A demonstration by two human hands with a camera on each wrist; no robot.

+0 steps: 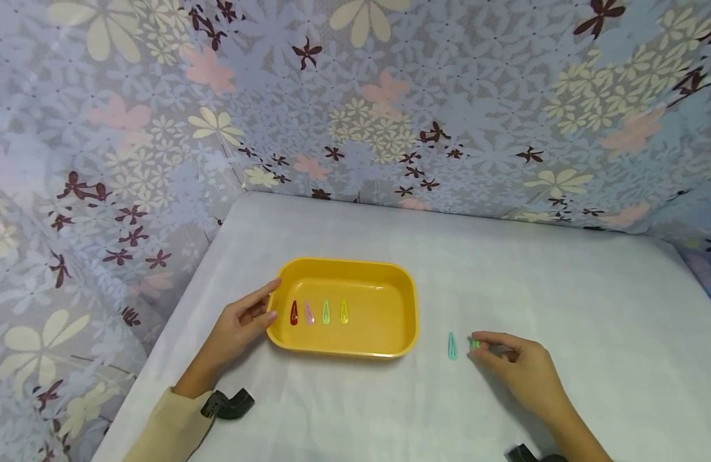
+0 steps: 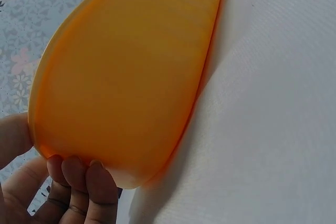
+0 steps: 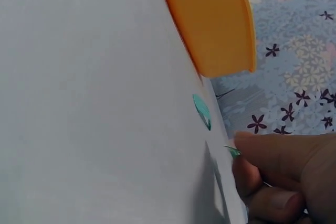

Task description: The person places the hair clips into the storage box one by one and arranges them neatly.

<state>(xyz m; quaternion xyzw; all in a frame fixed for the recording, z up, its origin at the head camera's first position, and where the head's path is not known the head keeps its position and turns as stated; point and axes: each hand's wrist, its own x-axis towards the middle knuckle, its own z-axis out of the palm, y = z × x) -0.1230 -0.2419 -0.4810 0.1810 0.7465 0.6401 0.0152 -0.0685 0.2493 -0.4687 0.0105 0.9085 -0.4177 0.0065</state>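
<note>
My left hand (image 1: 240,327) holds the left end of a yellow tray (image 1: 384,351), thumb and fingers at its rim; in the left wrist view the fingers (image 2: 75,174) bend against the tray's outer wall. Inside the tray, a dark red hair clip (image 1: 294,313), a pink one, a light green one and a yellow hair clip (image 1: 344,312) stand in a row at the left. My right hand (image 1: 520,372) pinches a green hair clip (image 3: 233,151) between thumb and finger, mostly covered by the fingertips. Just left of it a teal hair clip (image 1: 452,346) lies on the white cloth.
A white cloth (image 1: 355,410) covers the table. Flower-patterned fabric (image 1: 355,96) rises behind and along the left side. Black wrist mounts (image 1: 228,404) sit at both wrists, and the tray's right end stands left of the teal clip.
</note>
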